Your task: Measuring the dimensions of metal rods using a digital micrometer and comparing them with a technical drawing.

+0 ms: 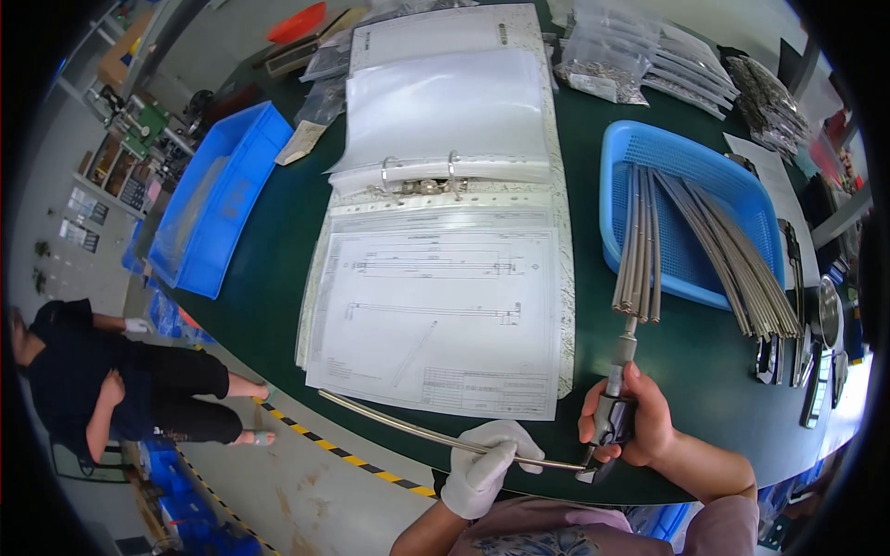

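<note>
My left hand (484, 468), in a white glove, pinches a long thin metal rod (408, 427) that runs from lower right up to the left over the table edge. The rod's near end sits in the jaws of a caliper-like measuring tool (614, 417), which my bare right hand (638, 419) grips by its dark body. The tool's metal shaft points up toward a blue basket (640, 148) holding several similar grey rods (714, 255). An open ring binder (445, 232) with line drawings lies just above my hands.
The dark green table (269, 250) also carries a blue bin (218, 208) at its left edge, bags of small parts (640, 56) at the back and metal tools (816, 343) at the right. A person in dark clothes (102, 380) sits on the floor to the left.
</note>
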`<state>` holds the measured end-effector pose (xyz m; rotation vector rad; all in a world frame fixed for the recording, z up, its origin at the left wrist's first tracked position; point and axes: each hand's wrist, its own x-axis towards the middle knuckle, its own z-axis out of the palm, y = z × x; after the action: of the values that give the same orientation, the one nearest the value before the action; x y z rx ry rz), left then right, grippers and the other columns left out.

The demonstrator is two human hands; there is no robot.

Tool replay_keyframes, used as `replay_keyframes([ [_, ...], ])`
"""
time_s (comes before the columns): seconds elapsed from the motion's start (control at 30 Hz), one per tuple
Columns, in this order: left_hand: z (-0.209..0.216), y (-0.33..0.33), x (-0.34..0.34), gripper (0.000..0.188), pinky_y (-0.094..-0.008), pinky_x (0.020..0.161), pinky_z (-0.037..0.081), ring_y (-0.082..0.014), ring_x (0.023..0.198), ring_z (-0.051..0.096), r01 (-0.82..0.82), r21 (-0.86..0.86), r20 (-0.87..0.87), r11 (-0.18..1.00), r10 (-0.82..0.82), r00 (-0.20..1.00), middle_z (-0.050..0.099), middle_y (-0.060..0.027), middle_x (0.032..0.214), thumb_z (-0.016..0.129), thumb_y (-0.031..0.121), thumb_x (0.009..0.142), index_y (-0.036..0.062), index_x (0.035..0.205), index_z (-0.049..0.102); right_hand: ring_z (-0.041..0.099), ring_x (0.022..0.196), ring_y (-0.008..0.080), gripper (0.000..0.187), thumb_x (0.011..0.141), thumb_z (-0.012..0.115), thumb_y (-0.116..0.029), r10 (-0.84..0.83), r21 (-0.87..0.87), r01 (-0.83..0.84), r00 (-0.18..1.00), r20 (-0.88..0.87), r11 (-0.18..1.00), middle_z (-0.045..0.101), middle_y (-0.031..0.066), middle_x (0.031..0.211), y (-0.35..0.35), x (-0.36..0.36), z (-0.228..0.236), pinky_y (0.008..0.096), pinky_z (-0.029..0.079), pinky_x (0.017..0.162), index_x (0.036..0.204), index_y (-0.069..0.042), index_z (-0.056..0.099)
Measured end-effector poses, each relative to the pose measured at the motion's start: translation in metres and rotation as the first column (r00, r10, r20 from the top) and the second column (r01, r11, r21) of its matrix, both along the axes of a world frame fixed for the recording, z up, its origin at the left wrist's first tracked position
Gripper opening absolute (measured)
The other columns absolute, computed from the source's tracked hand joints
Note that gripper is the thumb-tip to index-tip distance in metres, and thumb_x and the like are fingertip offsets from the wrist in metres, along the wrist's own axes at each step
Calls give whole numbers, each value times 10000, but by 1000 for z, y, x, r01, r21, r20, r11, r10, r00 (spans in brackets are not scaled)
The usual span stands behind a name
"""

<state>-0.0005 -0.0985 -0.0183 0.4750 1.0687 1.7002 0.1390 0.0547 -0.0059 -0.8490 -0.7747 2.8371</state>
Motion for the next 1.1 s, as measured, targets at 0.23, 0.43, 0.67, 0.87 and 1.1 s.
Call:
replay_keyframes([
  [0.23,-3,0,-3,253,-239,665,421,-140,683,549,126,8,2,992,-126,992,555,-108,773,425,153,868,-46,788,557,411,362,185,640,815,328,-603,-40,53,38,999,36,998,578,197,664,-1,4,-4,275,365,358,807,-1,544],
  [0.43,5,2,-2,257,-263,636,408,-179,654,527,94,-81,-5,992,-95,995,542,-148,712,421,128,810,-81,746,555,400,345,189,650,816,319,-610,-63,35,62,997,38,997,572,204,651,-2,2,-6,277,365,340,791,-2,545],
  [0.67,-7,-1,-3,261,-236,667,410,-125,688,526,143,14,5,990,-143,990,549,-99,788,419,161,881,-50,807,552,395,337,192,644,818,313,-606,-95,54,92,994,50,994,567,206,637,-3,1,-3,276,361,325,780,-7,546],
  [0.87,-6,-2,-3,261,-239,667,414,-123,698,522,141,-5,32,990,-141,989,549,-95,797,421,172,884,-46,820,549,400,338,196,644,816,314,-609,-88,59,85,995,46,995,563,204,632,-2,1,-5,273,359,319,779,-10,546],
  [1.1,-1,1,0,299,-257,674,408,-147,686,517,103,-6,43,995,-103,994,542,-115,771,407,189,879,-62,799,548,402,341,202,645,812,316,-616,-82,63,78,995,56,995,561,205,633,0,3,-8,270,358,317,780,-15,548],
])
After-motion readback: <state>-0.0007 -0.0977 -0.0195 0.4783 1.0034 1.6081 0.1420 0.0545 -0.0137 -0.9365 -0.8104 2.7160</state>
